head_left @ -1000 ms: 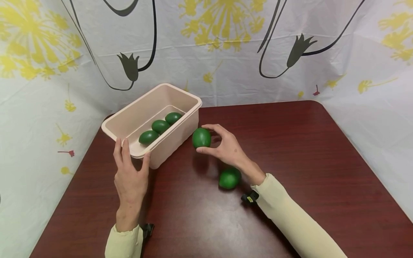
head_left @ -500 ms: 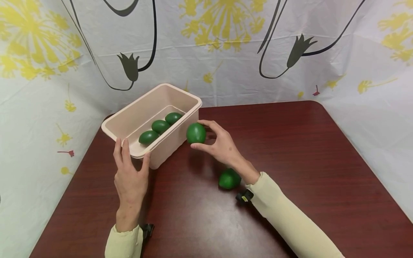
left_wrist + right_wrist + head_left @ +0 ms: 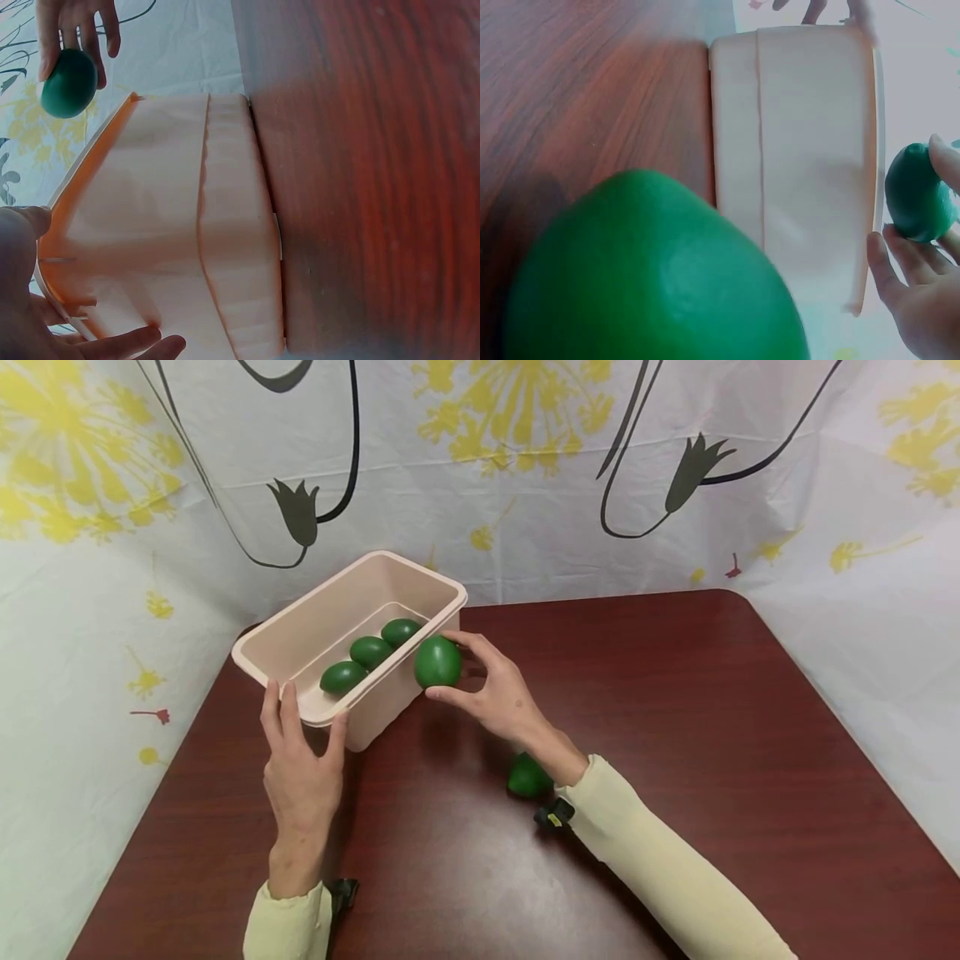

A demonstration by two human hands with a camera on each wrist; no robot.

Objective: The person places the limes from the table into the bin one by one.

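Note:
In the head view my right hand (image 3: 498, 689) pinches a smooth green lime (image 3: 438, 662) between thumb and fingers, held up beside the right long wall of a pale pink plastic bin (image 3: 405, 681). The right wrist view shows this lime (image 3: 919, 193) just outside the rim, with its pointed tip visible. My left hand (image 3: 303, 768) holds the bin's near corner, thumb on one side and fingers on the other. Inside the bin lie three limes (image 3: 371, 652) in a row. Another lime (image 3: 529, 777) rests on the table, partly covered by my right wrist.
The dark red wooden table (image 3: 675, 710) carries the bin at its far left. A white patterned sheet (image 3: 525, 527) hangs behind and along both sides. Black wrist cameras sit on both of my wrists, the right one (image 3: 555, 814) close to the loose lime.
My right hand has carried the lime leftward and slightly up, closer to the bin's side. My left hand has stayed at the bin's corner. The limes in the bin have not moved.

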